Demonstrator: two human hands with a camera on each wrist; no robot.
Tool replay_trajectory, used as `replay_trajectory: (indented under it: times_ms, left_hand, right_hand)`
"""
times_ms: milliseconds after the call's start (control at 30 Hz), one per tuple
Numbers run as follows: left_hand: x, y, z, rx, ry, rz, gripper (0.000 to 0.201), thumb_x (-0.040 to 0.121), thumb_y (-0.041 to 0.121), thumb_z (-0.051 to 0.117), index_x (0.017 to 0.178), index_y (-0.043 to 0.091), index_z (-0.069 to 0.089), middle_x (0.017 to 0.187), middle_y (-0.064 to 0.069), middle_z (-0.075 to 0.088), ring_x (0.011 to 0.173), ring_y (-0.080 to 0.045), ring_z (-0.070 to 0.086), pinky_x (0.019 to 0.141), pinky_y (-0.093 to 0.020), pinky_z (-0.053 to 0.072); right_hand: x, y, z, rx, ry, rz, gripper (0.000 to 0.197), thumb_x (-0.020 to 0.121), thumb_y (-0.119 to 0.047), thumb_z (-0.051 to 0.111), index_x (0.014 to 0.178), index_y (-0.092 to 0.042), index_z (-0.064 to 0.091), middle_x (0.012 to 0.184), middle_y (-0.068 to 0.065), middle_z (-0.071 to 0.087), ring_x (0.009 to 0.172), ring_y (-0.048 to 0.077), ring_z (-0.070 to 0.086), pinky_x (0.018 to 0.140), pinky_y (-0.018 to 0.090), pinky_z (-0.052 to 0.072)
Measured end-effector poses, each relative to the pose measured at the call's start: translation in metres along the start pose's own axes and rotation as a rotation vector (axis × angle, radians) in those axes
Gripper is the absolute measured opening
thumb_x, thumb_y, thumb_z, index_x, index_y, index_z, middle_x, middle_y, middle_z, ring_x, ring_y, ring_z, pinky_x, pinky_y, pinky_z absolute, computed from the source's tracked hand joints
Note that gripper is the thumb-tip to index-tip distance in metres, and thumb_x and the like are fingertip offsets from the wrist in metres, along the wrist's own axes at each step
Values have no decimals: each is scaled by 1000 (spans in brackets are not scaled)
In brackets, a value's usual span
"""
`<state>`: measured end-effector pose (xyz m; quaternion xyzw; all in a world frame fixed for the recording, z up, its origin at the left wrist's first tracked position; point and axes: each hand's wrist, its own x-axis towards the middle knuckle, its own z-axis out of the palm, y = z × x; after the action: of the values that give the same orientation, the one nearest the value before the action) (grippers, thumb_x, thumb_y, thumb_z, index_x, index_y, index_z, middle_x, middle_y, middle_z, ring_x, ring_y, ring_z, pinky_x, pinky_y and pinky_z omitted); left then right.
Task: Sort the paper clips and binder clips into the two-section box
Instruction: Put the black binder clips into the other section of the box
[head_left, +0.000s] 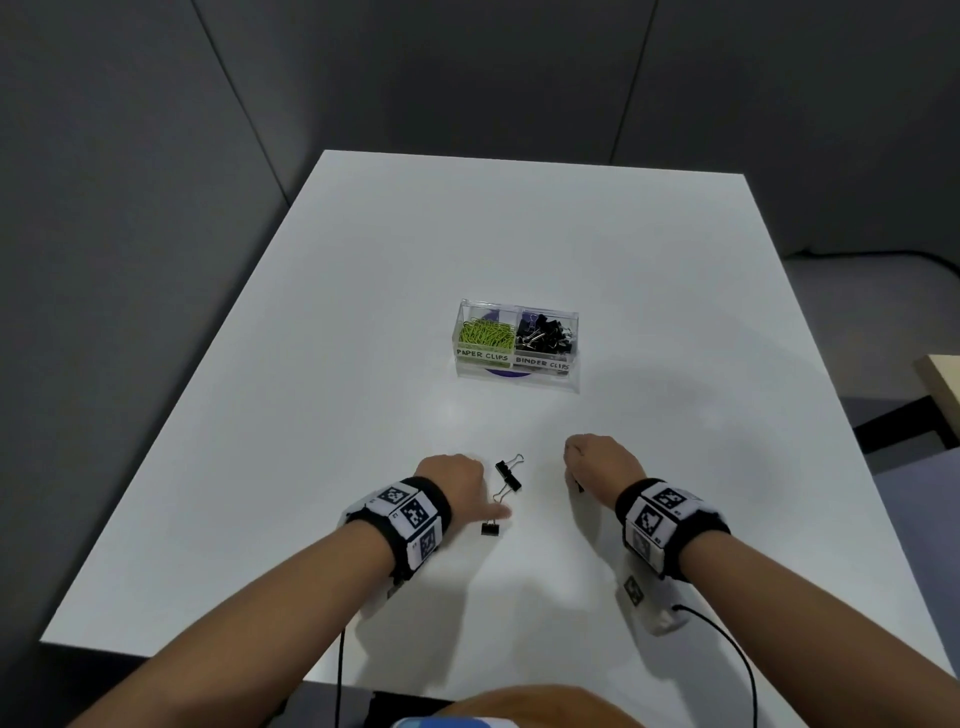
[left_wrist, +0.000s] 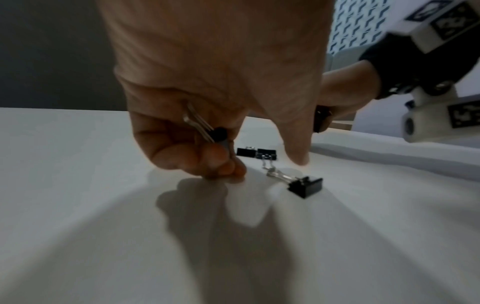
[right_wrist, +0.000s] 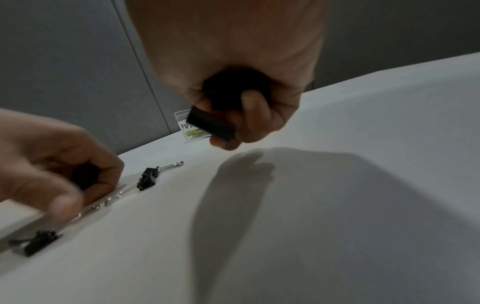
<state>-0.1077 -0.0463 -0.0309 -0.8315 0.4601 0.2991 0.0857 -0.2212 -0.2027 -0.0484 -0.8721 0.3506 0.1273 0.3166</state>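
A clear two-section box (head_left: 517, 364) stands mid-table; green paper clips (head_left: 485, 332) fill its left section and black binder clips (head_left: 545, 335) its right. Three black binder clips lie loose near the table's front: two touching (head_left: 509, 475) and one nearer me (head_left: 490, 529). My left hand (head_left: 457, 480) hovers just left of them, its curled fingers holding a binder clip (left_wrist: 217, 133) while the thumb (left_wrist: 298, 152) points down at the table. My right hand (head_left: 602, 467), to the right, grips black binder clips (right_wrist: 210, 123) in curled fingers.
The white table (head_left: 363, 312) has bare surface all round the box. Grey partition walls stand behind and to the left. A wooden surface (head_left: 943, 379) shows at the far right. Cables (head_left: 727, 644) trail from both wristbands to the front edge.
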Motion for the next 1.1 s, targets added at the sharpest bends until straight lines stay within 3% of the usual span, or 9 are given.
replay_trajectory:
  times_ms: [100,267,367,467,600,733,833,967,1100]
  left_hand:
    - [1,8,5,-29,-38,4,38,84,38,59,59,18,38,97,-9,62,99,-27,62,73,-29,44]
    - [6,9,10,-118,-52,50,22,91,20,53,102,3,61,118,-14,59,107,-30,59,86,-34,46]
    - [4,0,11,-186,-18,97,8,91,23,52,89,16,54,106,-9,57,100,-28,59,80,-33,44]
    - [0,-16,10,-213,-6,76,26,83,38,59,82,18,43,92,-1,55,82,-21,55,68,-29,40]
    - [-12,-27,6,20,-86,66,32,77,43,66,81,16,50,99,-7,61,89,-27,62,69,-30,42]
    - [-14,-24,6,39,-69,59,17,84,31,59,84,15,52,90,-7,56,78,-25,55,68,-31,43]
    - [-13,-19,9,45,26,80,24,90,30,45,99,9,55,106,-10,62,94,-31,61,78,-33,47]
    - [-8,-13,8,93,109,78,36,98,27,30,109,3,54,116,-15,61,105,-33,59,86,-35,45]
    - [-1,-16,-1,53,178,67,33,98,25,29,104,2,51,108,-17,63,96,-33,60,77,-33,42]
  right_hand:
    - [-2,-2,1,23,-21,21,32,91,-18,33,59,-16,35,82,13,61,75,26,50,58,30,32]
    - [-10,-6,5,-223,-120,-68,37,91,-40,47,64,-21,31,69,-3,48,73,21,46,56,29,29]
    - [-16,-10,7,-294,-119,-195,21,90,-32,49,84,-16,36,79,1,53,71,21,47,64,29,32]
    - [-21,-20,11,-373,-73,-356,21,92,-28,44,107,-14,42,80,6,59,71,23,48,64,29,32]
    - [-21,-33,19,-511,-99,-482,30,92,-26,45,120,-17,43,101,10,65,93,30,58,69,33,37]
    - [-18,-36,19,-482,-120,-462,23,92,-25,45,113,-16,48,101,8,66,94,29,59,68,29,34]
    - [-15,-33,20,-492,-181,-425,14,94,-29,42,94,-15,44,99,12,65,85,29,57,67,29,32]
    - [-15,-29,24,-530,-224,-368,27,97,-27,36,108,-4,45,106,17,62,95,33,59,78,36,43]
    - [-15,-26,15,-471,-220,-357,22,96,-27,39,102,-7,46,105,17,62,89,32,56,71,33,35]
